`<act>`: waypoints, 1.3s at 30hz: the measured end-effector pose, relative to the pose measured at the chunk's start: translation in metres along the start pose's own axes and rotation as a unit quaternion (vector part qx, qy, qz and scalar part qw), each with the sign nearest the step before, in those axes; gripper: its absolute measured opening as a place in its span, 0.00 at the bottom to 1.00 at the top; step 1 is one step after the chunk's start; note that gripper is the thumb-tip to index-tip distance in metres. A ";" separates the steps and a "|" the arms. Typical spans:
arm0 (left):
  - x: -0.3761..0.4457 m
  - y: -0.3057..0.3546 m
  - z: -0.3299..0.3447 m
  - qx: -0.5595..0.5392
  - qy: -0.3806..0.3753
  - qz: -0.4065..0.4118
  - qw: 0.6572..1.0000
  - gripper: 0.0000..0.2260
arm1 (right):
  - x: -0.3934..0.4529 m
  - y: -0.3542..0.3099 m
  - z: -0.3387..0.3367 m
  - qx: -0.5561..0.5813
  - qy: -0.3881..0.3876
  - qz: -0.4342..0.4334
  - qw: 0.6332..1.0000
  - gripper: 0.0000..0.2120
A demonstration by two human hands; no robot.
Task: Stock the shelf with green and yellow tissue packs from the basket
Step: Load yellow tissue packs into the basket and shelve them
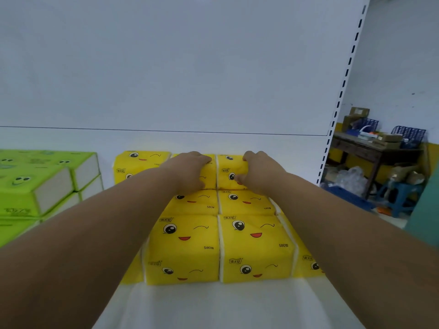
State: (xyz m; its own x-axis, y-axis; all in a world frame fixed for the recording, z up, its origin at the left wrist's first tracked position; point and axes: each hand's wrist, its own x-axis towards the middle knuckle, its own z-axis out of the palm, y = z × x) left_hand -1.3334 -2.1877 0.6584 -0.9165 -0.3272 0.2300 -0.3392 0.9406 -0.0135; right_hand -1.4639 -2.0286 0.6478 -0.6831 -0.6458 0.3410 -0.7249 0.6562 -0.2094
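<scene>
Yellow packs [218,245] in rows on white shelf [213,305], two side by side, stacked, running back to the white back wall [190,67]. Smiley faces printed on every pack. One more yellow pack [140,166] at the back, just left of the rows. Bit of another yellow pack [308,263] low on the right of the rows, partly hidden by an arm.

Both arms stretched out over the yellow packs, reaching to the far end. Left hand [192,169] on the back left pack [209,173], fingers curled over its far top edge, thumb on its near side. Right hand [257,170] on the back right pack [229,172], fingers bent over its far top edge, thumb pressed on its front. Hands near each other but not touching, each gripping its own pack. Those two packs side by side and touching, sitting on top of the packs below.

Green packs [40,181] stacked well to the left of the yellow packs, also on the shelf, with a bare gap between.

Right of the yellow packs, past the shelf post [342,91] with its slots: a dark wooden table [370,150] with boxes and blue trays [407,134], and a blue stool [399,198] on the floor.
</scene>
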 end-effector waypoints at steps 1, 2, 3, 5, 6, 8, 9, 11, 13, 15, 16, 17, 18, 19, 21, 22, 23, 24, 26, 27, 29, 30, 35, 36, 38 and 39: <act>-0.003 0.001 0.000 -0.007 0.009 -0.001 1.000 0.34 | -0.002 -0.001 -0.001 0.000 0.002 0.000 1.000 0.30; -0.006 0.002 -0.001 -0.016 0.023 -0.002 1.000 0.34 | -0.006 -0.003 -0.002 -0.005 0.007 0.001 1.000 0.29; -0.010 0.004 -0.001 -0.027 0.042 0.000 0.999 0.34 | -0.010 -0.005 -0.004 -0.014 0.017 0.002 1.000 0.29; -0.022 0.007 -0.002 -0.043 0.086 0.016 0.995 0.32 | -0.022 -0.011 -0.006 -0.029 0.053 0.000 0.998 0.28; -0.029 0.009 -0.003 -0.046 0.109 0.027 0.993 0.32 | -0.029 -0.016 -0.007 -0.030 0.075 -0.007 0.997 0.27; -0.045 0.012 -0.009 -0.047 0.147 0.047 0.987 0.30 | -0.044 -0.028 -0.010 -0.026 0.108 -0.031 0.993 0.25; -0.054 0.013 -0.012 -0.047 0.159 0.056 0.985 0.29 | -0.053 -0.036 -0.013 -0.023 0.117 -0.040 0.992 0.24; -0.073 0.013 -0.018 -0.052 0.173 0.068 0.981 0.27 | -0.072 -0.051 -0.019 -0.021 0.126 -0.050 0.991 0.24; -0.097 0.012 -0.024 -0.057 0.179 0.076 0.979 0.26 | -0.093 -0.068 -0.026 -0.023 0.128 -0.054 0.990 0.24; -0.123 0.007 -0.028 -0.061 0.186 0.082 0.977 0.25 | -0.115 -0.087 -0.032 -0.024 0.133 -0.056 0.989 0.24; -0.138 0.004 -0.030 -0.065 0.188 0.082 0.977 0.25 | -0.128 -0.098 -0.034 -0.024 0.135 -0.055 0.989 0.24; -0.153 0.001 -0.031 -0.071 0.192 0.081 0.975 0.24 | -0.140 -0.108 -0.035 -0.023 0.136 -0.055 0.989 0.24; -0.169 -0.003 -0.032 -0.078 0.200 0.081 0.973 0.24 | -0.154 -0.120 -0.036 -0.021 0.139 -0.055 0.989 0.24; -0.185 -0.006 -0.031 -0.085 0.208 0.082 0.971 0.24 | -0.168 -0.132 -0.036 -0.019 0.140 -0.054 0.988 0.24; -0.218 -0.011 -0.030 -0.091 0.228 0.083 0.966 0.23 | -0.198 -0.157 -0.034 -0.014 0.144 -0.052 0.988 0.23; -0.234 -0.013 -0.029 -0.092 0.238 0.082 0.963 0.23 | -0.213 -0.170 -0.032 -0.012 0.145 -0.054 0.988 0.23; -0.250 -0.015 -0.029 -0.091 0.243 0.082 0.962 0.23 | -0.228 -0.183 -0.029 -0.010 0.144 -0.059 0.988 0.23; -0.266 -0.017 -0.029 -0.090 0.243 0.081 0.963 0.23 | -0.242 -0.196 -0.027 -0.007 0.141 -0.063 0.988 0.23; -0.295 -0.018 -0.029 -0.089 0.248 0.086 0.961 0.23 | -0.267 -0.216 -0.023 0.007 0.144 -0.067 0.987 0.22; -0.313 -0.019 -0.028 -0.093 0.254 0.088 0.959 0.22 | -0.281 -0.226 -0.022 0.017 0.148 -0.070 0.986 0.21; -0.347 -0.023 -0.025 -0.098 0.265 0.082 0.956 0.21 | -0.306 -0.245 -0.017 0.039 0.158 -0.076 0.984 0.20; -0.364 -0.026 -0.023 -0.098 0.270 0.077 0.955 0.21 | -0.319 -0.255 -0.013 0.050 0.164 -0.083 0.982 0.20; -0.447 -0.046 0.005 -0.089 0.270 0.031 0.958 0.22 | -0.381 -0.299 0.026 0.126 0.153 -0.141 0.970 0.20; -0.464 -0.048 0.015 -0.086 0.263 0.015 0.961 0.22 | -0.394 -0.305 0.035 0.137 0.141 -0.148 0.969 0.20; -0.498 -0.047 0.038 -0.084 0.248 -0.012 0.965 0.22 | -0.423 -0.311 0.058 0.153 0.110 -0.156 0.970 0.19; -0.514 -0.044 0.052 -0.085 0.243 -0.023 0.966 0.21 | -0.438 -0.312 0.071 0.160 0.095 -0.156 0.970 0.19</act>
State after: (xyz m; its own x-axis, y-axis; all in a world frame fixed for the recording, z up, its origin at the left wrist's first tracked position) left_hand -0.8586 -2.0654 0.4899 -0.6794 -0.3259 0.6574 -0.2992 0.9411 0.1574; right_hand -0.9446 -1.9780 0.4989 -0.4187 -0.6905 0.5898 -0.9053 0.2659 -0.3313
